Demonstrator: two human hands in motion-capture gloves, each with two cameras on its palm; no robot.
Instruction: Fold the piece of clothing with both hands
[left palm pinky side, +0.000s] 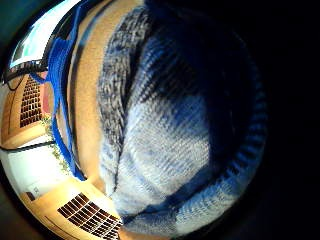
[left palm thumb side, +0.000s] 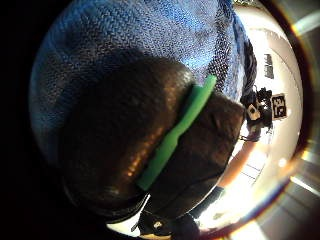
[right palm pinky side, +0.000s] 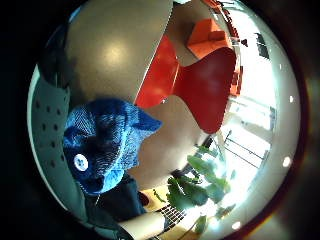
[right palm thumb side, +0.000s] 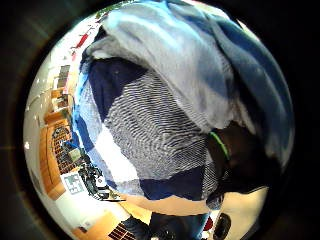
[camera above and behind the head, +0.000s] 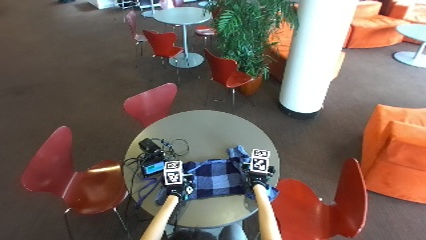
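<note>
I work at a round grey table (camera above and behind the head: 200, 127) in a room with brown carpet. Red chairs (camera above and behind the head: 152, 103) stand around, a plant (camera above and behind the head: 249, 30) and a white pillar (camera above and behind the head: 313, 50) are far. Black devices (camera above and behind the head: 152, 147) with cables lie far left. The blue checked cloth (camera above and behind the head: 216, 175) lies near me. My left hand (camera above and behind the head: 176, 189) and right hand (camera above and behind the head: 256, 176) each pinch one edge of it.
</note>
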